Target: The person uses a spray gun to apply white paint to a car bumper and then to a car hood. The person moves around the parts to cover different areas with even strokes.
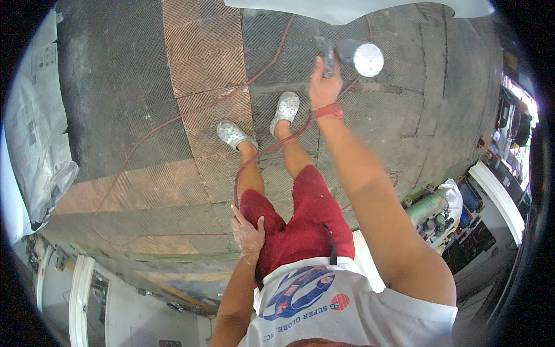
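My right hand, with a red band on its wrist, is stretched out ahead and wrapped round a spray gun. The gun is smeared by motion. Beside it sits its dark cup with a pale round end. A dark red air hose runs back from near the gun, past my legs, to my left hand. That hand is low beside my left thigh, its fingers curled about the hose; the palm side is hidden. Whitish dust or paint coats its skin.
The hose loops on across the ribbed floor mats to my left. A white curved panel spans the far edge. Paper-covered sheeting hangs at left. A green tank, probably a compressor, stands behind right, near a white door frame.
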Action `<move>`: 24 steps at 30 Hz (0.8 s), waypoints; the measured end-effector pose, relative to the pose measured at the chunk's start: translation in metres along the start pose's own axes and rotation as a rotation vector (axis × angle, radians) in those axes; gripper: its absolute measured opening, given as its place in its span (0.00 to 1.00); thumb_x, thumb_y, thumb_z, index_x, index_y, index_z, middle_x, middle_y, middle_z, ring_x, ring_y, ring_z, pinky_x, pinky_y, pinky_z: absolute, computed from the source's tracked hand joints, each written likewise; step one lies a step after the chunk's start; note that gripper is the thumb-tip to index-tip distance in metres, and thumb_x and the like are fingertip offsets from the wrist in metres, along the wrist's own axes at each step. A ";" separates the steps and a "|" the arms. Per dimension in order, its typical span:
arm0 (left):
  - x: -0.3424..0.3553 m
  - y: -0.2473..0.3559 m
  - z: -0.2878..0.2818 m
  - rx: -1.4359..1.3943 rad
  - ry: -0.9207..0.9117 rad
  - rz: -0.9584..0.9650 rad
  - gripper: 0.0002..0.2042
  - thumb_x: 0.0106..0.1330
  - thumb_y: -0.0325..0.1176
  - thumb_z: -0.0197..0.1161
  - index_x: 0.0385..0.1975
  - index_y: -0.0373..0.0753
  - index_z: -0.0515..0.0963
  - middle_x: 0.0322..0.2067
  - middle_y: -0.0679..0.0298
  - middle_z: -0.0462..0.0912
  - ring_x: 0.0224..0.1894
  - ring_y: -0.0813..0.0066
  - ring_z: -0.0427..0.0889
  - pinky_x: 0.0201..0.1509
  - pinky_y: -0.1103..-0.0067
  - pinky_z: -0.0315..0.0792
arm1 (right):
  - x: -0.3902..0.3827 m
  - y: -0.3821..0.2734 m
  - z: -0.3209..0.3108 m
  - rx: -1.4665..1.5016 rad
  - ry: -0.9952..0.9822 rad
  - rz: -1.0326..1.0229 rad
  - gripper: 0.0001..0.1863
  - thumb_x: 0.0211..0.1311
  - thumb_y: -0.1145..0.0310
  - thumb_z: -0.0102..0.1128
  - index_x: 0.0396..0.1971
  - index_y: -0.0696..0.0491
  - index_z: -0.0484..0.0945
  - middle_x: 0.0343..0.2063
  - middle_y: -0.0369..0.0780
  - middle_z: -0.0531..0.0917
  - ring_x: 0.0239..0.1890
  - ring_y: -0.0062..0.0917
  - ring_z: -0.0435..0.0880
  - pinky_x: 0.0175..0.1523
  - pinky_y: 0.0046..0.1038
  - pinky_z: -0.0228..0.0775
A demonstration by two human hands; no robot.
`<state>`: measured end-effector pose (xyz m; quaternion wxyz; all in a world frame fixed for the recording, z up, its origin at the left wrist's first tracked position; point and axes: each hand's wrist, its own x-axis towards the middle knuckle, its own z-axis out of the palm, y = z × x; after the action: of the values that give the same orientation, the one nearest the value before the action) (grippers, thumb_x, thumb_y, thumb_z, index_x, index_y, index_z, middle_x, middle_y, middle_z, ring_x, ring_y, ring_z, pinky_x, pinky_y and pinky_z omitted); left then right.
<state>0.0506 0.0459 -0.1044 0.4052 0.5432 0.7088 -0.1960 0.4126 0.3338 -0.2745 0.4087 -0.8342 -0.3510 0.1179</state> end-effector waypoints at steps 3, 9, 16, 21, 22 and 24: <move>0.003 -0.006 0.006 -0.016 0.046 0.003 0.55 0.70 0.55 0.71 0.82 0.25 0.44 0.50 0.40 0.74 0.52 0.39 0.76 0.61 0.55 0.72 | -0.032 -0.038 0.035 0.054 -0.062 -0.147 0.29 0.76 0.57 0.66 0.67 0.60 0.78 0.49 0.53 0.90 0.51 0.41 0.91 0.56 0.39 0.82; 0.006 -0.016 0.013 -0.050 0.097 0.010 0.54 0.71 0.59 0.68 0.81 0.25 0.46 0.48 0.40 0.73 0.50 0.39 0.77 0.58 0.54 0.73 | -0.067 -0.100 0.090 0.205 -0.240 -0.126 0.30 0.76 0.57 0.67 0.70 0.56 0.77 0.61 0.55 0.85 0.63 0.50 0.85 0.66 0.41 0.78; 0.029 -0.021 0.017 0.027 0.051 -0.012 0.51 0.73 0.60 0.66 0.82 0.29 0.48 0.48 0.41 0.74 0.48 0.40 0.76 0.54 0.54 0.72 | -0.064 -0.095 0.117 0.263 -0.304 -0.122 0.29 0.75 0.59 0.67 0.71 0.57 0.76 0.63 0.54 0.84 0.65 0.47 0.84 0.68 0.39 0.76; 0.056 -0.020 0.026 0.126 0.085 0.036 0.49 0.74 0.60 0.63 0.82 0.31 0.50 0.47 0.43 0.74 0.48 0.42 0.76 0.54 0.54 0.71 | -0.058 -0.039 0.107 0.266 -0.110 0.067 0.30 0.76 0.57 0.67 0.72 0.52 0.76 0.62 0.53 0.85 0.66 0.50 0.83 0.68 0.40 0.76; 0.060 -0.017 0.026 0.141 0.078 0.028 0.48 0.74 0.60 0.63 0.82 0.32 0.51 0.47 0.43 0.74 0.48 0.43 0.76 0.54 0.54 0.71 | -0.055 -0.030 0.104 0.380 0.001 0.024 0.30 0.76 0.57 0.67 0.71 0.57 0.77 0.62 0.54 0.84 0.66 0.48 0.84 0.68 0.39 0.75; 0.068 -0.013 0.025 0.158 0.071 0.032 0.47 0.75 0.60 0.62 0.82 0.32 0.52 0.46 0.45 0.74 0.47 0.44 0.75 0.54 0.55 0.70 | -0.047 -0.003 0.095 0.363 0.029 0.141 0.30 0.76 0.57 0.67 0.70 0.60 0.76 0.62 0.55 0.85 0.65 0.47 0.85 0.67 0.39 0.76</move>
<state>0.0415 0.0651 -0.1752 0.3388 0.5914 0.6962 -0.2254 0.3309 0.3597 -0.3367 0.5482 -0.7709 -0.2589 0.1954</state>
